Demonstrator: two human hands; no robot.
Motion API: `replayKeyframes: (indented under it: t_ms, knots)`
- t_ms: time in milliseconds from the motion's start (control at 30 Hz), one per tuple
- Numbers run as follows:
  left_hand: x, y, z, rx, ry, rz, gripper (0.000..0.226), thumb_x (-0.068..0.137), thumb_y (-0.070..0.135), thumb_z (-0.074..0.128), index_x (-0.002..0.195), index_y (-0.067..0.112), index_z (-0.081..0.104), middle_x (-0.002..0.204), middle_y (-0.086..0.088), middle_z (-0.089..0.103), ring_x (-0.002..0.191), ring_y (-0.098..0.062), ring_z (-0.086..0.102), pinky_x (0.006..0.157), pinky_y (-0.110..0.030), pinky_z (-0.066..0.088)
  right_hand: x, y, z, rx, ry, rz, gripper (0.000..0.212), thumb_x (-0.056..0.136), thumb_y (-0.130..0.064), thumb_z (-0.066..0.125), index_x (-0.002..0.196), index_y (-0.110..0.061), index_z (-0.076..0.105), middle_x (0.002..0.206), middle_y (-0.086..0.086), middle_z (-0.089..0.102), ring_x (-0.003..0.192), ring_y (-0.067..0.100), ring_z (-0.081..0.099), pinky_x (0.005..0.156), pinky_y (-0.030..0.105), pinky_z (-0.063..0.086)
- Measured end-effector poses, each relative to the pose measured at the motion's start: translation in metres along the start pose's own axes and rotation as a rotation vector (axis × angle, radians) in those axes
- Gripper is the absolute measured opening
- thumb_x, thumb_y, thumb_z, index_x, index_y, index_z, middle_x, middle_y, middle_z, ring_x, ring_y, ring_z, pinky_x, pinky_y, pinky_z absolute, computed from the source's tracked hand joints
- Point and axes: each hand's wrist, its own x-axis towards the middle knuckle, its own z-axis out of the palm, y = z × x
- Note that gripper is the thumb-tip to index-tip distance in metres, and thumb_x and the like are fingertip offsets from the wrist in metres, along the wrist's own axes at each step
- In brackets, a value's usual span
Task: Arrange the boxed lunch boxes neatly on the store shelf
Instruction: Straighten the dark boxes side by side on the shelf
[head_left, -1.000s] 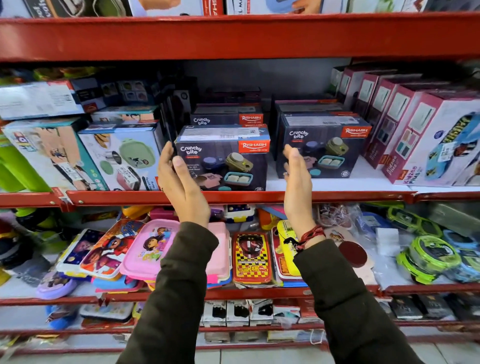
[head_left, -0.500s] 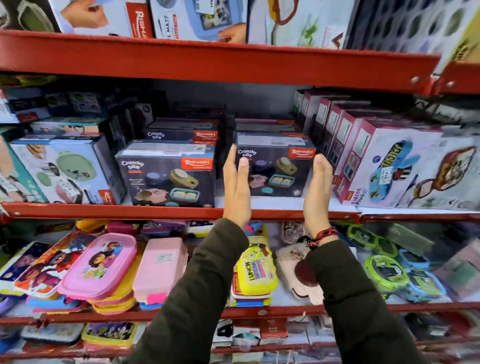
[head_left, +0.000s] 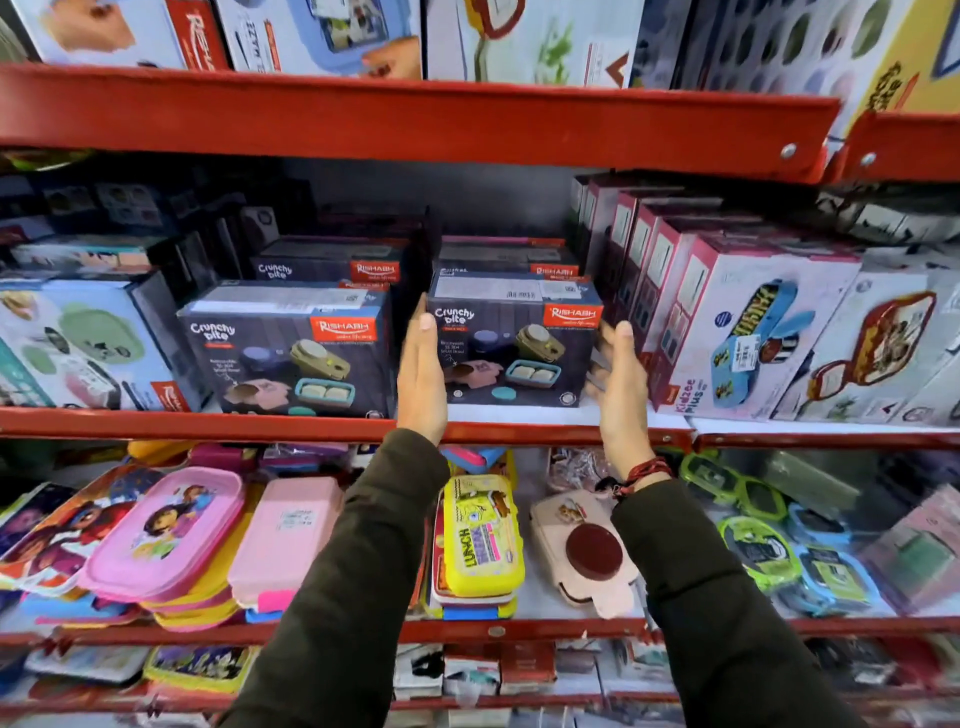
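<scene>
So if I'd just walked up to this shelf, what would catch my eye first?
Probably the two hands, the left hand and right hand, flanking a dark Crunchy Bite box at the front of the red middle shelf. Next, the heap of bright lunch boxes one shelf down, especially the pink lunch box and the yellow one.

I see bright, even light on the box fronts. The back of the middle shelf (head_left: 498, 208) is dark with shadow. My wide view bends the shelves near the edges. The corners look blurry, and the right hand (head_left: 618, 384) is smeared.
</scene>
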Motion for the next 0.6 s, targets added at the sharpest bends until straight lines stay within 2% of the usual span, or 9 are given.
replayKeyframes:
  t_ms: [67, 133, 200, 233, 300, 367, 467, 533, 600]
  knots:
    - [-0.011, 0.007, -0.004, 0.068, 0.018, 0.028, 0.065, 0.098, 0.066, 0.04, 0.156, 0.036, 0.041, 0.159, 0.015, 0.048, 0.146, -0.001, 0.044, 0.127, -0.035, 0.032, -0.004, 0.001, -0.005, -0.004, 0.007, -0.003, 0.066, 0.104, -0.06, 0.037, 0.153, -0.018, 0.049, 0.158, 0.007, 0.052, 0.147, 0.026, 0.049, 0.121, 0.045, 0.041]
    - [-0.019, 0.012, -0.007, 0.127, 0.029, 0.06, 0.058, 0.104, 0.059, 0.035, 0.157, 0.036, 0.04, 0.158, 0.018, 0.047, 0.141, 0.005, 0.044, 0.121, -0.022, 0.032, -0.008, 0.003, -0.009, -0.027, 0.006, -0.032, 0.062, 0.104, -0.059, 0.037, 0.15, -0.02, 0.053, 0.153, 0.004, 0.058, 0.144, 0.024, 0.053, 0.12, 0.046, 0.044]
    - [-0.024, 0.013, -0.009, 0.161, 0.035, 0.08, 0.057, 0.105, 0.057, 0.034, 0.157, 0.036, 0.039, 0.16, 0.014, 0.046, 0.145, 0.001, 0.042, 0.122, -0.023, 0.032, -0.017, 0.001, -0.012, -0.043, 0.002, -0.049, 0.055, 0.105, -0.058, 0.036, 0.144, -0.026, 0.058, 0.141, -0.001, 0.063, 0.139, 0.021, 0.057, 0.118, 0.046, 0.047]
    - [-0.026, 0.012, -0.01, 0.174, 0.038, 0.087, 0.055, 0.106, 0.056, 0.034, 0.157, 0.036, 0.039, 0.161, 0.013, 0.045, 0.148, -0.002, 0.041, 0.124, -0.026, 0.031, -0.021, 0.001, -0.014, -0.057, 0.002, -0.054, 0.05, 0.103, -0.061, 0.037, 0.138, -0.035, 0.062, 0.137, -0.003, 0.065, 0.137, 0.02, 0.059, 0.117, 0.047, 0.047]
    - [-0.028, 0.011, -0.012, 0.208, 0.042, 0.096, 0.052, 0.109, 0.051, 0.032, 0.158, 0.034, 0.038, 0.163, 0.011, 0.043, 0.151, -0.004, 0.038, 0.124, -0.026, 0.029, -0.025, 0.0, -0.016, -0.093, 0.019, -0.065, 0.041, 0.092, -0.075, 0.041, 0.115, -0.056, 0.068, 0.139, -0.007, 0.067, 0.137, 0.016, 0.059, 0.119, 0.051, 0.046]
    - [-0.032, 0.01, -0.012, 0.24, 0.04, 0.105, 0.052, 0.109, 0.049, 0.032, 0.159, 0.034, 0.037, 0.164, 0.011, 0.042, 0.151, -0.004, 0.037, 0.124, -0.025, 0.028, -0.026, -0.001, -0.019, -0.108, 0.008, -0.074, 0.038, 0.084, -0.08, 0.042, 0.104, -0.061, 0.068, 0.136, -0.011, 0.068, 0.136, 0.015, 0.06, 0.118, 0.051, 0.046]
    - [-0.036, 0.01, -0.012, 0.263, 0.045, 0.113, 0.051, 0.11, 0.047, 0.034, 0.159, 0.034, 0.036, 0.164, 0.012, 0.041, 0.151, -0.002, 0.035, 0.118, -0.012, 0.027, -0.028, -0.001, -0.019, -0.079, 0.0, -0.066, 0.05, 0.097, -0.068, 0.041, 0.132, -0.042, 0.065, 0.132, -0.01, 0.067, 0.135, 0.015, 0.061, 0.107, 0.04, 0.054]
    - [-0.039, 0.01, -0.012, 0.277, 0.051, 0.118, 0.051, 0.11, 0.046, 0.035, 0.159, 0.033, 0.036, 0.165, 0.012, 0.04, 0.15, 0.001, 0.034, 0.109, 0.001, 0.026, -0.031, -0.001, -0.021, -0.071, 0.003, -0.068, 0.057, 0.1, -0.064, 0.041, 0.141, -0.03, 0.061, 0.137, -0.006, 0.066, 0.135, 0.016, 0.061, 0.098, 0.033, 0.055]
    - [-0.038, 0.009, -0.012, 0.308, 0.049, 0.107, 0.051, 0.11, 0.044, 0.036, 0.16, 0.032, 0.035, 0.166, 0.012, 0.038, 0.148, 0.004, 0.032, 0.101, 0.011, 0.024, -0.029, 0.002, -0.021, -0.1, 0.014, -0.057, 0.067, 0.091, -0.072, 0.043, 0.14, -0.032, 0.062, 0.142, -0.005, 0.066, 0.135, 0.015, 0.061, 0.106, 0.04, 0.054]
